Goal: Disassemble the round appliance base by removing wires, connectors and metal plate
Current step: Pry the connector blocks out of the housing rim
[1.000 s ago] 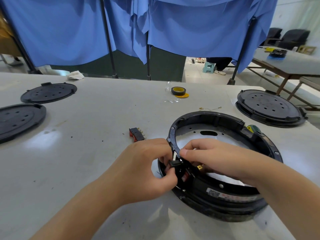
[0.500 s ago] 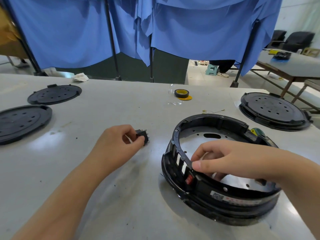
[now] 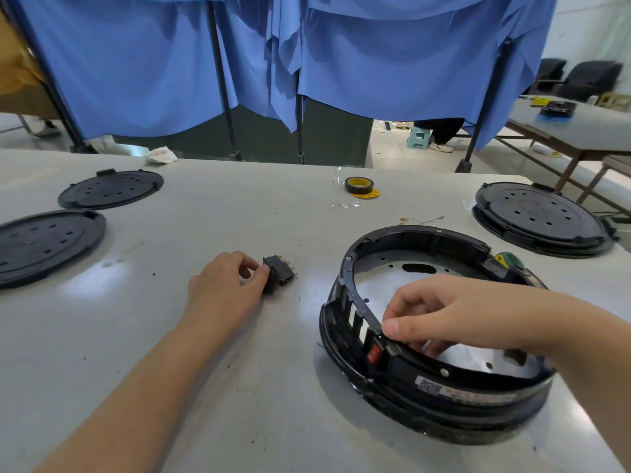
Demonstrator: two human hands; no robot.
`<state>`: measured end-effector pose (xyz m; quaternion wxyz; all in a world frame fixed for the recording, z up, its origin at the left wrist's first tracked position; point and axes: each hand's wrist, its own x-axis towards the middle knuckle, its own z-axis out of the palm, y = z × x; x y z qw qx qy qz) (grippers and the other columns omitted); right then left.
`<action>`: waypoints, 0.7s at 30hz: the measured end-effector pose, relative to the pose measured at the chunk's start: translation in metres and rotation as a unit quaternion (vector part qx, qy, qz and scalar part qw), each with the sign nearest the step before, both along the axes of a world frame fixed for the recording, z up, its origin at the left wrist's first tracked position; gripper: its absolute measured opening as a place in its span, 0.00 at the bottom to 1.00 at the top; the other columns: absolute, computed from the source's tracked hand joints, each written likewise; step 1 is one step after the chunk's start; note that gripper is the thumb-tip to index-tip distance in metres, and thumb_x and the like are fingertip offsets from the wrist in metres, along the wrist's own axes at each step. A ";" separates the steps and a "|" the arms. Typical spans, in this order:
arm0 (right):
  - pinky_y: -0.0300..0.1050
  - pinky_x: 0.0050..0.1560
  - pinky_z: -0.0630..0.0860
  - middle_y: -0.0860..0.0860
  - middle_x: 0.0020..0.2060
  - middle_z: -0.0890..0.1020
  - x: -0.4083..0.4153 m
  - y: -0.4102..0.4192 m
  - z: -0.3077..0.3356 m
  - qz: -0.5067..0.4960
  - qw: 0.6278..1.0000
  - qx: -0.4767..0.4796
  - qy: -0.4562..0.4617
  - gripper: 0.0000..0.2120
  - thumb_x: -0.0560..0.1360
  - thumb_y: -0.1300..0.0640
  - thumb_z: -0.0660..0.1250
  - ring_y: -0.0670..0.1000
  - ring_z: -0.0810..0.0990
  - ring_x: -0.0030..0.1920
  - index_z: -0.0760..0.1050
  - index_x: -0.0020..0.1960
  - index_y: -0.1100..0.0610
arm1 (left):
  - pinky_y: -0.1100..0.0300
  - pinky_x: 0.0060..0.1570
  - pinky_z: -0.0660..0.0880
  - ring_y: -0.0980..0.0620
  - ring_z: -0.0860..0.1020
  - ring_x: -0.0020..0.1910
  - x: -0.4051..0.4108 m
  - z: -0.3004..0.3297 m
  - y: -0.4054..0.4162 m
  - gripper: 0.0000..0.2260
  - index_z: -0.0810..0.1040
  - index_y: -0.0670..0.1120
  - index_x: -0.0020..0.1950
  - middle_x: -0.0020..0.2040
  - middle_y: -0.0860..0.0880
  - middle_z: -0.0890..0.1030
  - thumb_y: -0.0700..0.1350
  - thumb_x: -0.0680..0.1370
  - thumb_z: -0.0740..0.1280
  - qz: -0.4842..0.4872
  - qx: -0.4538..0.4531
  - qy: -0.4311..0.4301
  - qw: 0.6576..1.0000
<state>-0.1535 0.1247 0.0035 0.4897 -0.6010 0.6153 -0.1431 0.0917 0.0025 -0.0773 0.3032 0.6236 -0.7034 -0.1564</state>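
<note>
Taking apart a round black base on a grey table.

Sitting at the right of the table, shiny metal plate inside it; right hand pinching its near rim, thumb on top, just above a red switch. Left hand curling its fingers, fingertips touching small black switches lying left of the base.
</note>
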 end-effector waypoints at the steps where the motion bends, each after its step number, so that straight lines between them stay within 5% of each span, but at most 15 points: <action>1: 0.37 0.44 0.77 0.47 0.35 0.82 0.000 0.000 0.000 0.000 1.000 0.000 0.003 0.15 0.71 0.45 0.70 0.43 0.80 0.38 0.80 0.48 0.56 | 0.50 0.56 0.69 0.50 0.76 0.45 0.000 0.000 0.000 0.07 0.76 0.53 0.46 0.46 0.54 0.77 0.55 0.77 0.63 0.000 -0.001 0.005 1.000; 5: 0.38 0.46 0.79 0.48 0.37 0.82 0.000 0.000 0.002 0.013 1.000 0.002 0.012 0.25 0.63 0.39 0.68 0.44 0.81 0.39 0.80 0.48 0.58 | 0.48 0.55 0.71 0.52 0.76 0.43 -0.002 0.001 0.003 0.06 0.75 0.53 0.49 0.45 0.55 0.75 0.53 0.76 0.65 -0.018 -0.017 0.022 0.999; 7: 0.39 0.45 0.78 0.47 0.35 0.82 -0.002 -0.001 0.001 0.015 1.000 0.006 0.004 0.20 0.67 0.41 0.68 0.46 0.80 0.39 0.80 0.46 0.58 | 0.51 0.53 0.72 0.53 0.75 0.42 -0.004 0.004 0.007 0.05 0.74 0.53 0.49 0.45 0.56 0.75 0.51 0.76 0.66 -0.038 -0.043 0.035 0.998; 11: 0.38 0.43 0.77 0.47 0.34 0.81 -0.006 -0.001 0.000 0.012 1.000 0.010 -0.022 0.08 0.77 0.54 0.66 0.45 0.79 0.38 0.78 0.41 0.56 | 0.74 0.42 0.69 0.57 0.76 0.42 -0.012 0.022 0.028 0.02 0.77 0.50 0.45 0.42 0.56 0.77 0.44 0.75 0.68 -0.140 -0.100 0.082 0.982; 15: 0.35 0.41 0.76 0.43 0.32 0.81 -0.006 0.000 0.001 0.029 0.999 0.004 -0.022 0.08 0.78 0.56 0.65 0.43 0.79 0.37 0.78 0.41 0.54 | 0.69 0.40 0.71 0.56 0.77 0.39 -0.022 0.042 0.061 0.06 0.77 0.50 0.37 0.35 0.56 0.79 0.48 0.72 0.70 -0.280 -0.098 0.122 0.947; 21: 0.35 0.42 0.76 0.48 0.36 0.81 -0.011 0.000 0.003 0.057 0.998 0.000 -0.038 0.05 0.77 0.60 0.65 0.44 0.80 0.38 0.78 0.43 0.56 | 0.66 0.38 0.69 0.56 0.76 0.37 -0.033 0.046 0.089 0.10 0.77 0.50 0.36 0.34 0.55 0.77 0.54 0.69 0.73 -0.416 -0.099 0.039 0.903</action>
